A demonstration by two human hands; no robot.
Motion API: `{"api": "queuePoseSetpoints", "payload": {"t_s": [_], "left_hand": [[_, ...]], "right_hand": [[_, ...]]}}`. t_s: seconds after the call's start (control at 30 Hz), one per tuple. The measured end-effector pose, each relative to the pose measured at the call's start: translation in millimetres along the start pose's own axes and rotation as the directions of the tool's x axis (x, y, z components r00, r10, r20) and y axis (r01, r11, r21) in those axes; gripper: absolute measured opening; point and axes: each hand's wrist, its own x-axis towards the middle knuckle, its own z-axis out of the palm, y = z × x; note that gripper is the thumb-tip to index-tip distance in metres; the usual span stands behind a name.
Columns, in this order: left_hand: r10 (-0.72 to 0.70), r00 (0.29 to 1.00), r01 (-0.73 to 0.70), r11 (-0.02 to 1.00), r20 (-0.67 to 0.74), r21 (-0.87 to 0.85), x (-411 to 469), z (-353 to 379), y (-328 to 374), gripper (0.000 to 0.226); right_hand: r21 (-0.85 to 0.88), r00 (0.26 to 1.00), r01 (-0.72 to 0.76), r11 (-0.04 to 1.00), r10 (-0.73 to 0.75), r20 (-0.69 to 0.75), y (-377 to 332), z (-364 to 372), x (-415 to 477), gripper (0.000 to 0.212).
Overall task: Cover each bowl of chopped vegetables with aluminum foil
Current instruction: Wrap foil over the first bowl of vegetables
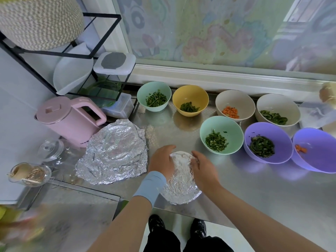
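Observation:
A foil-covered bowl [181,179] stands near the steel counter's front edge. My left hand [161,160] and my right hand [204,170] press on the foil from either side. To the left lies a stack of crumpled foil sheets [114,151]. Behind and to the right stand several uncovered bowls: a mint bowl [154,96] with greens, a yellow bowl [190,100], a beige bowl [235,105] with carrot, a beige bowl [278,110] with greens, a mint bowl [221,135], a purple bowl [268,142] with greens and a purple bowl [316,150] with carrot.
A pink kettle [69,119] stands at the left beside a black wire rack [72,55] holding containers. A glass lid [51,149] and a glass jar [30,174] sit at the front left. The counter's front edge [200,213] runs just below the covered bowl.

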Motion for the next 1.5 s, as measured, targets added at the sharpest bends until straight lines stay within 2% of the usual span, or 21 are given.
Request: {"api": "queuePoseSetpoints", "payload": {"t_s": [0.1, 0.27, 0.4, 0.43, 0.5, 0.57, 0.6, 0.7, 0.77, 1.0, 1.07, 1.17, 1.2, 1.27, 1.33, 1.4, 1.5], "left_hand": [[0.053, 0.991, -0.046, 0.997, 0.12, -0.065, 3, 1, 1, 0.036], [-0.025, 0.999, 0.026, 0.999, 0.031, -0.031, 2, 6, 0, 0.028], [-0.141, 0.989, 0.14, 0.99, -0.033, -0.034, -4, 8, 5, 0.027], [-0.175, 0.984, 0.173, 0.984, -0.034, -0.047, -5, 8, 6, 0.027], [-0.223, 0.975, 0.222, 0.974, -0.02, -0.046, -5, 6, 5, 0.028], [-0.22, 0.975, 0.219, 0.976, -0.025, -0.014, -6, 4, 2, 0.029], [-0.206, 0.978, 0.205, 0.978, -0.042, -0.032, -7, 4, 0, 0.029], [-0.228, 0.971, 0.207, 0.948, -0.063, -0.241, -17, 8, -4, 0.03], [-0.278, 0.958, 0.242, 0.917, -0.073, -0.317, -20, 11, -6, 0.031], [-0.443, 0.894, 0.398, 0.853, -0.067, -0.337, -30, 9, -1, 0.029], [-0.385, 0.919, 0.349, 0.895, -0.086, -0.278, -26, 5, -1, 0.032], [-0.196, 0.976, 0.163, 0.945, -0.091, -0.283, -16, -2, 1, 0.052], [-0.13, 0.99, 0.109, 0.956, -0.061, -0.274, -11, -3, 3, 0.051], [-0.036, 0.999, 0.04, 0.977, 0.021, -0.21, -2, -1, 2, 0.039], [-0.066, 0.996, 0.075, 0.98, 0.057, -0.182, 0, 3, 1, 0.032], [-0.135, 0.991, 0.136, 0.973, 0.017, -0.185, -2, 6, -2, 0.03], [-0.217, 0.974, 0.203, 0.965, -0.067, -0.166, -7, 8, -6, 0.03]], "right_hand": [[0.161, 0.994, -0.096, 0.982, 0.087, 0.061, 1, 8, -1, 0.028], [0.185, 0.992, -0.083, 0.979, 0.064, 0.107, 2, 8, 4, 0.027], [0.148, 0.979, -0.072, 0.986, 0.041, 0.202, 1, 2, 12, 0.03], [0.107, 0.982, -0.057, 0.993, 0.036, 0.187, 1, 1, 12, 0.034], [0.006, 0.998, -0.018, 1.0, 0.018, 0.053, -1, -2, 5, 0.038], [-0.011, 0.996, -0.023, 1.0, 0.022, -0.088, -2, 0, -10, 0.038], [0.018, 0.993, -0.044, 0.999, 0.046, -0.104, -2, 2, -18, 0.038], [0.175, 0.989, -0.13, 0.976, 0.141, -0.054, 0, 14, -26, 0.037], [0.212, 0.986, -0.152, 0.965, 0.163, -0.034, -2, 14, -17, 0.034], [0.191, 0.988, -0.123, 0.974, 0.101, 0.12, -1, 6, 9, 0.029], [0.162, 0.986, -0.118, 0.98, 0.096, 0.133, 0, 4, 11, 0.031], [0.056, 0.995, -0.076, 0.996, 0.079, -0.057, 1, 1, -3, 0.037], [0.062, 0.991, -0.081, 0.995, 0.087, -0.102, 1, 3, -11, 0.038], [0.148, 0.987, -0.123, 0.981, 0.137, -0.088, 1, 9, -25, 0.038], [0.263, 0.979, -0.178, 0.948, 0.196, -0.047, -1, 17, -31, 0.036], [0.325, 0.971, -0.204, 0.924, 0.234, -0.056, -3, 22, -28, 0.033], [0.286, 0.976, -0.19, 0.939, 0.212, -0.049, -5, 22, -16, 0.03]]}}
